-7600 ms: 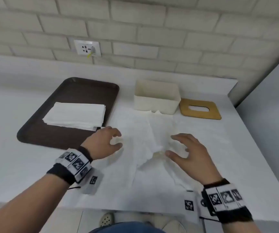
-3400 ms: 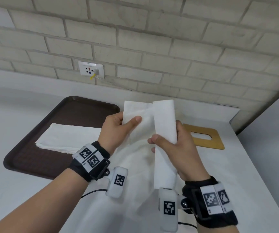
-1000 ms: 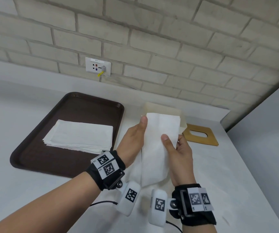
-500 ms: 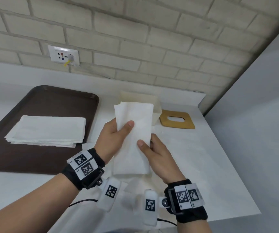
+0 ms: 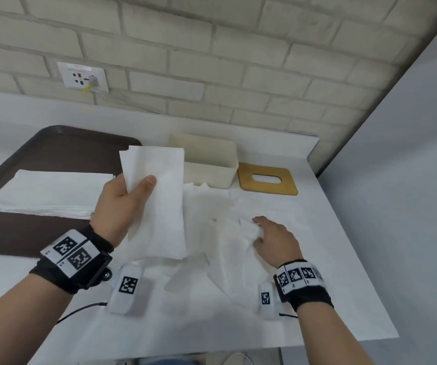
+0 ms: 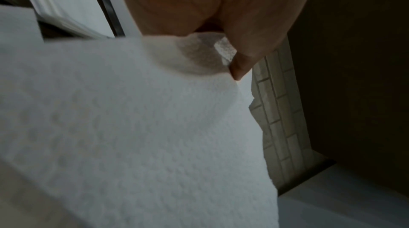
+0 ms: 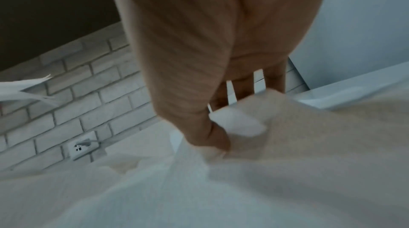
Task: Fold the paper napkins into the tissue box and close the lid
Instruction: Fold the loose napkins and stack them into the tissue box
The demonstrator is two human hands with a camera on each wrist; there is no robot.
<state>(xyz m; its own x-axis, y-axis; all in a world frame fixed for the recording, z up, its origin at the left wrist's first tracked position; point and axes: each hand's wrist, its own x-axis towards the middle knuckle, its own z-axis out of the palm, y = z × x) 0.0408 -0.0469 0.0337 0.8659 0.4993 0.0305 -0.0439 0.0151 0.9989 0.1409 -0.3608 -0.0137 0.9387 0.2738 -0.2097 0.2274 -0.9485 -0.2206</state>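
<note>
White counter (image 5: pixel 343 259) runs along a pale brick wall (image 5: pixel 238 61) that carries a socket (image 5: pixel 81 77).

Your left hand (image 5: pixel 122 206) is raised over the counter and pinches a folded napkin (image 5: pixel 159 201): thumb on the face toward you, fingers behind it. The napkin hangs upright from that pinch, long edge vertical, clear of the surface. The left wrist view shows the thumb (image 6: pixel 240 67) pressing into embossed paper (image 6: pixel 132 135).

Your right hand (image 5: pixel 275 238) is down on loose sheets (image 5: pixel 227 246) spread flat on the counter to the right of the held napkin. Thumb and fingers gather a bunched ridge of one sheet; the right wrist view shows the thumb (image 7: pixel 212 135) and fingers closing on a raised fold (image 7: pixel 239 123).

Beyond the held napkin, just past its top right corner, stands the open box (image 5: pixel 209 164). Its wooden lid (image 5: pixel 266 179), with an oval slot, lies flat beside the box, farther right.

Left of your left hand, a napkin stack (image 5: pixel 46 193) lies on a dark tray (image 5: pixel 62 146).
</note>
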